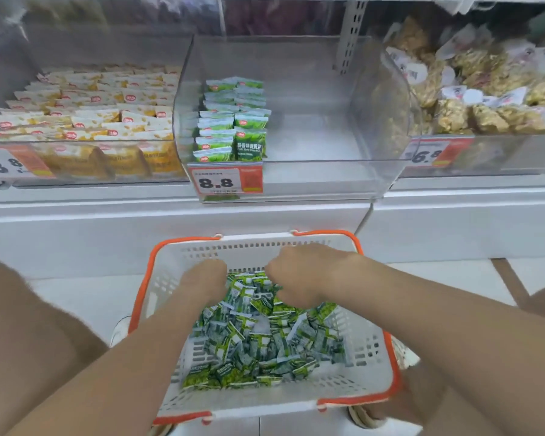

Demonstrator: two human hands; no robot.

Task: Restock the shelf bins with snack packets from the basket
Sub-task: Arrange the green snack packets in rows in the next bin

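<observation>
A white slotted plastic basket with an orange rim [249, 247] sits at 6 o'clock, low in front of the shelf, so that both arms can drop straight into it. It holds a loose heap of small green-and-white foil snack packets [258, 341], the stock to be moved.

Both hands work at the heap's 12 o'clock edge, against the basket's far wall. The right grip [293, 281] is bent over, fingers curled down into the pile and closed around a clump of packets, probably gathering several at once. The left grip [205, 278] is beside it at 9 o'clock, knuckles up. Its fingertips are buried and blurred, so I cannot tell whether it is pinching anything or only steadying the heap.

The target is straight up at 12 o'clock: a clear curved acrylic shelf bin [312, 127], bare over most of its floor. Two neat upright rows of matching green packets [230, 121] stand against its 9 o'clock wall, faces forward, above a red-and-white price label [225, 180]. New packets most likely go in at 3 o'clock of these rows, standing the same way.

The neighbouring bin at 9 o'clock is full of yellow-and-white packets [92, 105], and the one at 3 o'clock holds bags of golden puffed snacks [485, 89]. Neither seems to need stock. The job looks barely begun.
</observation>
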